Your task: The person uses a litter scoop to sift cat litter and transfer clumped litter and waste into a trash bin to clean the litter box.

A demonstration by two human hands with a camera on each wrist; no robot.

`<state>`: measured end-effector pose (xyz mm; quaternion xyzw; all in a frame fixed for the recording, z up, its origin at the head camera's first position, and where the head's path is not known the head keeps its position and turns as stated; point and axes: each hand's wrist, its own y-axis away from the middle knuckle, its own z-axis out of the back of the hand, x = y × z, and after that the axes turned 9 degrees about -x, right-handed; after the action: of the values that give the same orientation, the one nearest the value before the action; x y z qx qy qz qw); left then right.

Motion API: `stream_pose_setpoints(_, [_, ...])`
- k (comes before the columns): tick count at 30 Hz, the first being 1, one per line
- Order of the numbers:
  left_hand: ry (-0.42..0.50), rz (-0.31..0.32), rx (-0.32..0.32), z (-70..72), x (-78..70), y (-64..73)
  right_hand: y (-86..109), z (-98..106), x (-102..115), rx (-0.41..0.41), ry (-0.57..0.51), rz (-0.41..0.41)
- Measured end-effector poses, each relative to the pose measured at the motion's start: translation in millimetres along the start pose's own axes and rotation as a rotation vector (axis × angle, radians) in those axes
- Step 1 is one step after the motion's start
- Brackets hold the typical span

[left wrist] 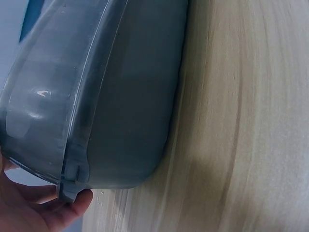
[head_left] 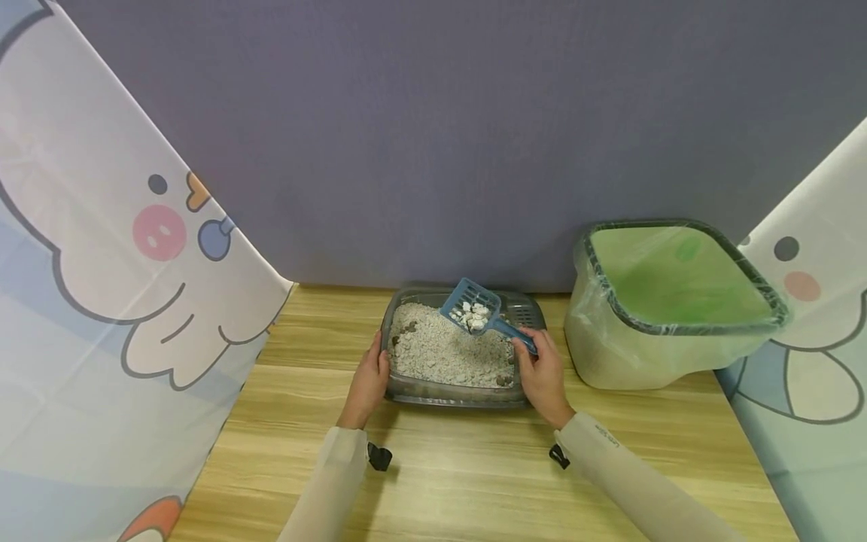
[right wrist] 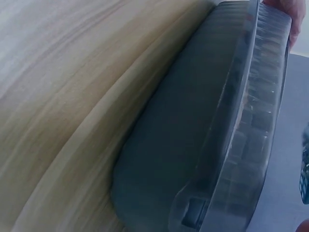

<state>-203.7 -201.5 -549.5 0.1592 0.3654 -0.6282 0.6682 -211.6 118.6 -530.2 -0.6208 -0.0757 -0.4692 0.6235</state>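
Note:
A grey litter box stands on the table, filled with pale granular litter. Small brown lumps lie at its left side and more near the front right corner. My left hand grips the box's left edge; in the left wrist view, fingers curl round the rim. My right hand holds a blue slotted litter scoop by its handle, over the litter. Several whitish chunks sit in the scoop. Only part of the scoop shows in the right wrist view.
To the right of the box stands a pale green bin with a clear liner folded over its dark rim. A grey-purple backdrop rises behind the wooden table. Cartoon-printed sheets hang at both sides.

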Motion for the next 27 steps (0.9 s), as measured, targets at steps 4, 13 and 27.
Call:
stream_pose_setpoints(4, [-0.002, 0.003, 0.002, -0.1, 0.2, -1.2, 0.8, 1, 0, 0.004, 0.002, -0.029])
stream_pose_setpoints(13, [-0.002, -0.007, 0.003, -0.2, 0.3, -2.2, -18.4, 18, 30, 0.005, -0.068, 0.032])
stream_pose_setpoints(27, [0.011, 0.013, 0.018, 0.7, 3.6, -1.3, -85.1, 83, 81, -0.142, 0.006, 0.042])
